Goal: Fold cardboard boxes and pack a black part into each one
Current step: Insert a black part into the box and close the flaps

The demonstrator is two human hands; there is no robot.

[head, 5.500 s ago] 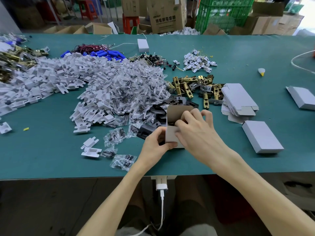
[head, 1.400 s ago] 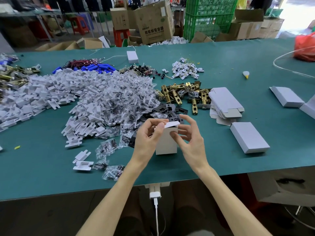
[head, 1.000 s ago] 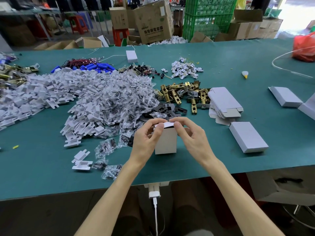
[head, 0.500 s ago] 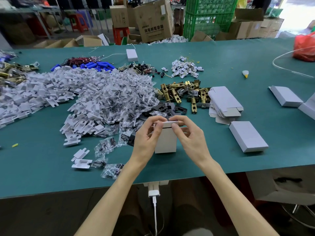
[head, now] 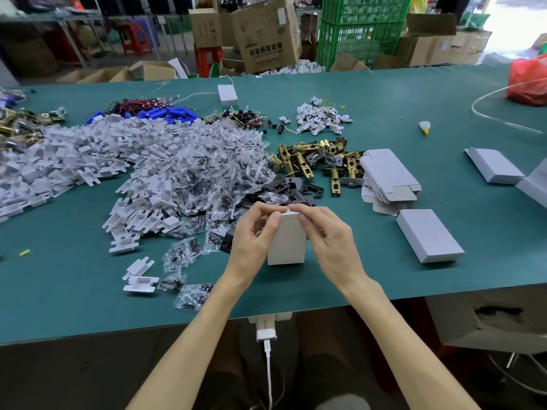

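white box (head: 286, 242), teal table (head: 59, 291)

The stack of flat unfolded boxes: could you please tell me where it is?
In the head view, the stack of flat boxes lies right of centre on the green table, directly right of the brass latches and just behind a closed box.

Your box (head: 286, 241) stands upright on the table (head: 59, 291) near the front edge, between your left hand (head: 251, 238) and right hand (head: 330, 242). Just behind it lie the strike plates (head: 291, 187), with the latch bolts (head: 319, 161) farther back and the bagged parts (head: 213, 170) to the left. To your right, a closed box (head: 429, 235) lies before the stack of flat blanks (head: 387, 176).
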